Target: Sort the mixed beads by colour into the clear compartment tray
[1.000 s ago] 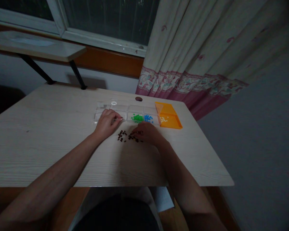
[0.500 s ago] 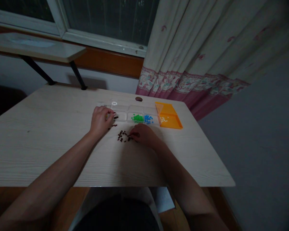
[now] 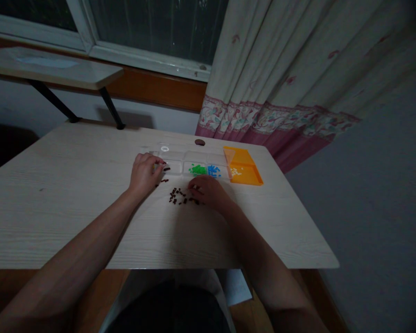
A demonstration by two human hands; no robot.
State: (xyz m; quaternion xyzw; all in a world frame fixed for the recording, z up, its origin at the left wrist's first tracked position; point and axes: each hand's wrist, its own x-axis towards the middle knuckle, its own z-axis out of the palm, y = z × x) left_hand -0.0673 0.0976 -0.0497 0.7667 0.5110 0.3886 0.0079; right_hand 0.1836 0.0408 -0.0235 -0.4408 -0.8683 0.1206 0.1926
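Note:
My left hand (image 3: 146,172) is closed at the left end of a clear plastic compartment box (image 3: 174,174), its thumb and fingers pinched together. Dark brown pieces (image 3: 167,169) show by those fingertips; what they grip is too small to make out. My right hand (image 3: 208,190) hovers low over the table with curled, closed fingers, in front of the box. Beside it lies a scattered group of small dark brown pieces (image 3: 175,195), some partly under the hand. Green pieces (image 3: 198,169) and blue pieces (image 3: 213,171) fill two neighbouring compartments.
An orange open case (image 3: 253,175) with several small white pieces (image 3: 236,171) stands at the box's right end. Behind is a round hole (image 3: 200,143) in the pale wooden table (image 3: 90,208). A raised shelf (image 3: 72,69) on black legs stands back left; a curtain (image 3: 263,92) hangs behind.
My right hand has moved slightly up and right, away from the brown pieces, uncovering some of them. My left hand has stayed almost still.

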